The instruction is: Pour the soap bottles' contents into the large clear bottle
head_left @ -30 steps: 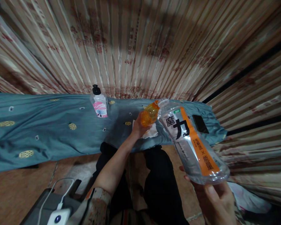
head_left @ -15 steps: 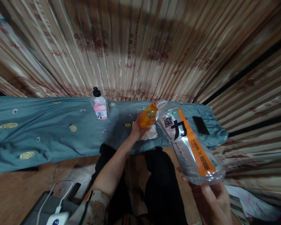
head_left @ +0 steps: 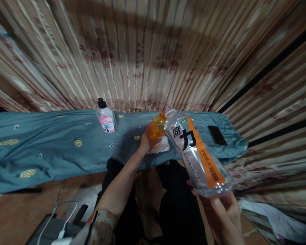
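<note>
My left hand (head_left: 147, 140) is wrapped round a small orange bottle (head_left: 158, 126), held tilted above the cloth. In my right hand (head_left: 220, 212) is a large clear plastic bottle (head_left: 197, 153) with an orange and silver label, gripped near its base. This bottle slants, its mouth toward the upper left, close to the orange bottle's neck. Whether the two mouths touch I cannot tell. Beneath the orange bottle lies a crumpled white paper or wrapper (head_left: 162, 146), partly hidden by my left hand.
A clear pump bottle (head_left: 106, 119) with a black top and pink label stands on the teal patterned cloth (head_left: 53, 143). To the right lies a dark phone (head_left: 217, 135). Pleated curtains (head_left: 132, 61) hang behind. A white cable (head_left: 66, 212) loops at lower left.
Both bottles and my hands have shifted slightly left in the view, and the whole scene has shifted a little with the camera. Both grips are unchanged.
</note>
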The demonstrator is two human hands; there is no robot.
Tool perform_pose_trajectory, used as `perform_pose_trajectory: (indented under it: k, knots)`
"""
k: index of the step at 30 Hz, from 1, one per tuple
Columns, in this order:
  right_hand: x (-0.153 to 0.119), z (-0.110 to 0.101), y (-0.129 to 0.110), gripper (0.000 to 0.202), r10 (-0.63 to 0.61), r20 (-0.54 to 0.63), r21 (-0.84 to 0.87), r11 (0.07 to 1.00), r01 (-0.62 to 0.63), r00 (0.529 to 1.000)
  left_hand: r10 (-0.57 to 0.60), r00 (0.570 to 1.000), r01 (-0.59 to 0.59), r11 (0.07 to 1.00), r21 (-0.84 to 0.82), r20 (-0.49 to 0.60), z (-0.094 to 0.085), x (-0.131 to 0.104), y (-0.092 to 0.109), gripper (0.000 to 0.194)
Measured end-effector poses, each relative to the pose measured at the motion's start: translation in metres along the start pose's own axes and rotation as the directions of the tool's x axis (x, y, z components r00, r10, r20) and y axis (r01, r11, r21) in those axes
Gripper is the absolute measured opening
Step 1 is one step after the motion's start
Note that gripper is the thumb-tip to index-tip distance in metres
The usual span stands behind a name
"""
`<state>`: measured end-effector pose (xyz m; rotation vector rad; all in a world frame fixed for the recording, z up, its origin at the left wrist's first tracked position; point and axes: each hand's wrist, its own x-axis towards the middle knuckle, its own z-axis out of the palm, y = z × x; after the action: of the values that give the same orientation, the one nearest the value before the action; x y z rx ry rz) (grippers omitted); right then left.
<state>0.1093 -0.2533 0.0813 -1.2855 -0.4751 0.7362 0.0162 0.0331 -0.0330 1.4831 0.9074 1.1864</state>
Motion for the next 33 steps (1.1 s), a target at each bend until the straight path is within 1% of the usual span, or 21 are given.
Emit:
perform_pose_trajectory:
  k: [5, 9, 12, 15, 20, 24, 28, 33]
  knots:
    - [0.0, -0.005, 0.005, 0.055, -0.006, 0.007, -0.009, 1.0, 0.006, 1.0, -0.054, 0.999, 0.054, 0.997, -0.049, -0.006, -0.001, -0.002, 0.008, 0.07]
    - [-0.001, -0.009, 0.008, 0.059, -0.002, 0.018, -0.031, 1.0, 0.003, 1.0, -0.04, 0.999, 0.04, 0.999, -0.033, -0.005, -0.002, -0.002, 0.01, 0.068]
    - [-0.002, -0.011, 0.011, 0.061, 0.024, 0.017, -0.023, 0.999, -0.023, 1.0, -0.032, 0.999, 0.032, 0.999, 0.0, -0.018, -0.003, -0.001, 0.008, 0.07]
    - [-0.003, -0.01, 0.013, 0.064, 0.023, 0.011, -0.011, 1.0, -0.022, 1.0, -0.02, 0.999, 0.02, 1.0, 0.014, -0.025, -0.002, 0.0, 0.005, 0.071]
    - [-0.004, -0.007, 0.012, 0.06, 0.011, 0.009, 0.015, 1.0, -0.012, 1.0, -0.049, 0.999, 0.049, 0.998, -0.037, -0.006, 0.0, 0.001, 0.002, 0.071]
    - [-0.005, -0.004, 0.01, 0.06, 0.003, 0.022, 0.031, 1.0, -0.003, 1.0, -0.028, 1.0, 0.027, 0.998, -0.062, -0.008, 0.0, 0.001, 0.003, 0.073]
    - [-0.006, -0.005, 0.013, 0.06, -0.009, 0.043, 0.061, 0.998, 0.006, 0.999, -0.014, 1.0, 0.014, 1.0, -0.013, -0.001, -0.002, 0.001, 0.006, 0.07]
    - [-0.003, -0.009, 0.02, 0.057, -0.036, 0.037, 0.108, 0.994, 0.032, 0.999, -0.062, 0.998, 0.062, 0.998, 0.023, -0.007, -0.005, 0.0, 0.011, 0.069]
